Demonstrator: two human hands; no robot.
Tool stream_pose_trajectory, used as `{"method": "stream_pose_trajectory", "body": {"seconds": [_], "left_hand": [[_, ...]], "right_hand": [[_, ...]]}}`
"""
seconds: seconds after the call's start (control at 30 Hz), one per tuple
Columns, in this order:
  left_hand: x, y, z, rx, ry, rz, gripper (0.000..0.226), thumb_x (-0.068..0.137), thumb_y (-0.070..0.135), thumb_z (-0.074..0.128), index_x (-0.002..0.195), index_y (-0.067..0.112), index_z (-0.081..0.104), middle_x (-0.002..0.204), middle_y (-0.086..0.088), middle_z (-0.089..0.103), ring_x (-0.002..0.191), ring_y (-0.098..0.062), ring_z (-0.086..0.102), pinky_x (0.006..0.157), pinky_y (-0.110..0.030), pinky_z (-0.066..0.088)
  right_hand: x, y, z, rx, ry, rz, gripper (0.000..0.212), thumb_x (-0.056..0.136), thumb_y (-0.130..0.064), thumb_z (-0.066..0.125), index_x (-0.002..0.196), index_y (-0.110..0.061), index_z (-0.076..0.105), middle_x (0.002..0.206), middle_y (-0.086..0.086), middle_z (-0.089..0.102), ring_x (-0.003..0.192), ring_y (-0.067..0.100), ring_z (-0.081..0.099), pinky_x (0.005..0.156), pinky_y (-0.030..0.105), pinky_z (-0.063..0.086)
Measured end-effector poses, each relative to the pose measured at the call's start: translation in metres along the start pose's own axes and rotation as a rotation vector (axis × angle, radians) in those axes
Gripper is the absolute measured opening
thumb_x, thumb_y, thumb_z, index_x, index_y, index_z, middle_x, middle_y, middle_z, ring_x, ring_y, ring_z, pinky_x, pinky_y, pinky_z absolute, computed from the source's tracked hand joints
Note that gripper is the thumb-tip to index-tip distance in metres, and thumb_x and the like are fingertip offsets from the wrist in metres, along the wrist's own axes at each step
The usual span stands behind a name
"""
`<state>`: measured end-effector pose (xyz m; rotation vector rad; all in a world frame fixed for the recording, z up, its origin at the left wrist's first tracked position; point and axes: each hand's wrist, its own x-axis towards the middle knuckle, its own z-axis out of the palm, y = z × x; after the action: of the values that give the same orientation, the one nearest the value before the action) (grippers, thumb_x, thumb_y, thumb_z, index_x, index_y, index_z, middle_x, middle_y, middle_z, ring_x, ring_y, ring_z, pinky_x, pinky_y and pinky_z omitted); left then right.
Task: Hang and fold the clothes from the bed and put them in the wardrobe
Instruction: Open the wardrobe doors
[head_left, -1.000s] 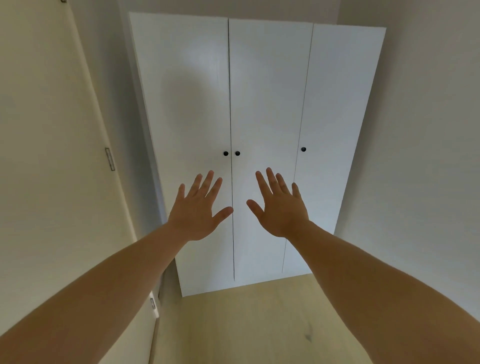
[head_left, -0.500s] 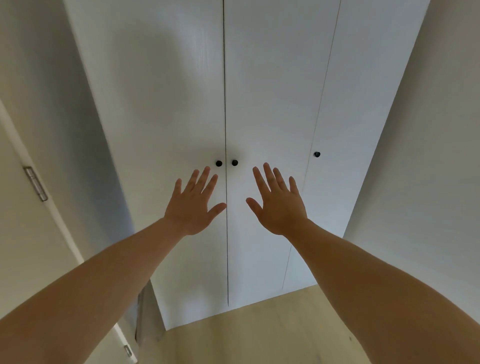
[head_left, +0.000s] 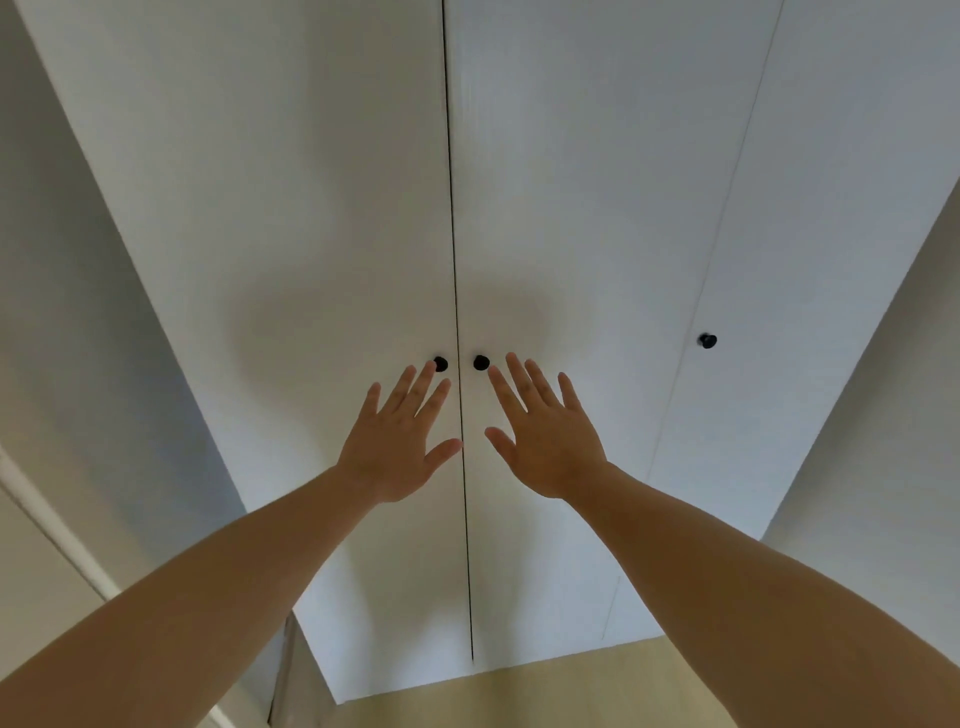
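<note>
Head view faces the white wardrobe (head_left: 519, 597) with all its doors closed. No clothes and no bed are in sight, so where the garments lie cannot be told.

Two black knobs flank the seam (head_left: 453, 208) between the left door (head_left: 291, 234) and the middle door (head_left: 597, 208): the left knob (head_left: 440, 364) and the middle knob (head_left: 481, 362). A third knob (head_left: 706, 340) sits by the left edge of the right door (head_left: 831, 182).

The left hand (head_left: 397, 447) is raised flat, fingers straight and spread, holding nothing. Its fingertips reach the left knob, though whether they touch it cannot be told. The right hand (head_left: 545, 441) is likewise flat and empty, its index fingertip just beside the middle knob.

The step in hand looks like opening the wardrobe, ahead of any hanging or folding. The next move probably calls for each hand to pinch its knob and pull, swinging the two doors apart from the seam with room left for them to clear the body.

Pale floor (head_left: 571, 691) meets the wardrobe's bottom edge, and a plain wall (head_left: 883, 415) stands to its right.
</note>
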<state>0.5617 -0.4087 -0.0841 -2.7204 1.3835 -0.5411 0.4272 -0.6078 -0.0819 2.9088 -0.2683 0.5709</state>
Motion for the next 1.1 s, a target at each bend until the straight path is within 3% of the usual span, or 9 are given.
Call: {"method": "stream_pose_trajectory", "body": {"seconds": [0.33,0.63,0.87,1.1], "left_hand": [[0.050,0.008,0.023,0.014,-0.023,-0.056,0.083,0.098,0.071,0.002,0.160,0.018,-0.014,0.166,-0.001,-0.024,0.155,-0.021,-0.015,0.126,-0.051,0.008],[0.068,0.000,0.032,0.030,-0.097,-0.007,0.086,0.097,0.068,-0.001,0.159,0.010,-0.012,0.168,-0.007,-0.015,0.155,-0.019,-0.012,0.127,-0.045,0.004],[0.078,-0.003,0.026,0.086,-0.106,0.027,0.080,0.103,0.060,0.014,0.160,0.008,-0.009,0.169,-0.008,-0.010,0.156,-0.020,-0.009,0.127,-0.043,0.004],[0.083,0.004,0.027,0.087,-0.129,-0.048,0.079,0.104,0.055,0.021,0.159,0.007,-0.010,0.167,-0.009,-0.016,0.155,-0.022,-0.012,0.127,-0.042,0.003]], "right_hand": [[0.046,0.032,0.036,0.045,-0.060,-0.100,0.069,0.106,-0.052,0.018,0.159,-0.023,-0.016,0.166,0.002,-0.021,0.155,0.025,-0.011,0.125,0.054,0.007],[0.040,0.018,0.046,0.077,-0.096,-0.055,0.068,0.107,-0.048,0.019,0.159,-0.021,-0.016,0.167,0.001,-0.020,0.155,0.023,-0.012,0.125,0.053,0.004],[0.033,0.017,0.039,0.077,-0.085,-0.055,0.067,0.107,-0.047,0.018,0.160,-0.020,-0.014,0.167,0.002,-0.017,0.155,0.023,-0.010,0.125,0.052,0.005],[0.019,0.019,0.037,0.096,-0.088,-0.046,0.066,0.107,-0.047,0.018,0.160,-0.019,-0.011,0.167,0.001,-0.017,0.155,0.023,-0.008,0.125,0.052,0.006]]}}
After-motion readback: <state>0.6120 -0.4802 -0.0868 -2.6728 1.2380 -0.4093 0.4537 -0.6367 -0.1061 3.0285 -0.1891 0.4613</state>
